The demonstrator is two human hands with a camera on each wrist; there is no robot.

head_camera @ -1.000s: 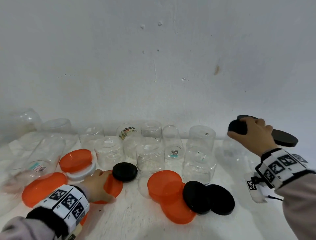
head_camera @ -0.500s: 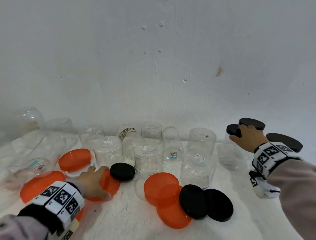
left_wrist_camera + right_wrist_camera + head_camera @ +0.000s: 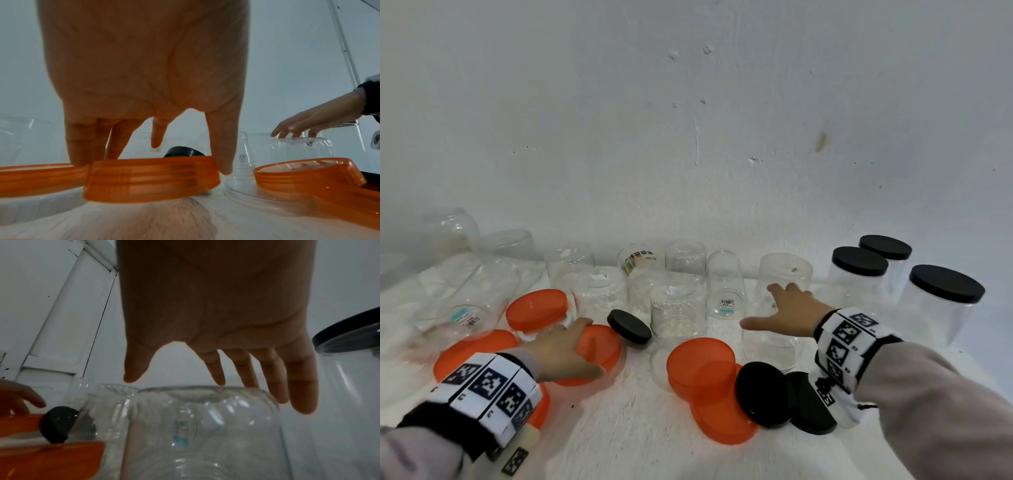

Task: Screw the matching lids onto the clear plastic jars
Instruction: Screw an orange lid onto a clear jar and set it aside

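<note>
Left hand [image 3: 558,349] grasping an orange lid [image 3: 599,346] by its rim, thumb and fingers curled round the edge, lid tilted just off the white table [image 3: 626,431]. Small black lid [image 3: 629,326] leaning against that lid's far edge. Right hand [image 3: 787,311] released, fingers spread, holding nothing, directly above an upturned clear jar [image 3: 774,339]; contact not determinable. Three jars capped with black lids [image 3: 859,261] standing at far right. Further loose orange and black lids [image 3: 762,394] lying near centre.
</note>
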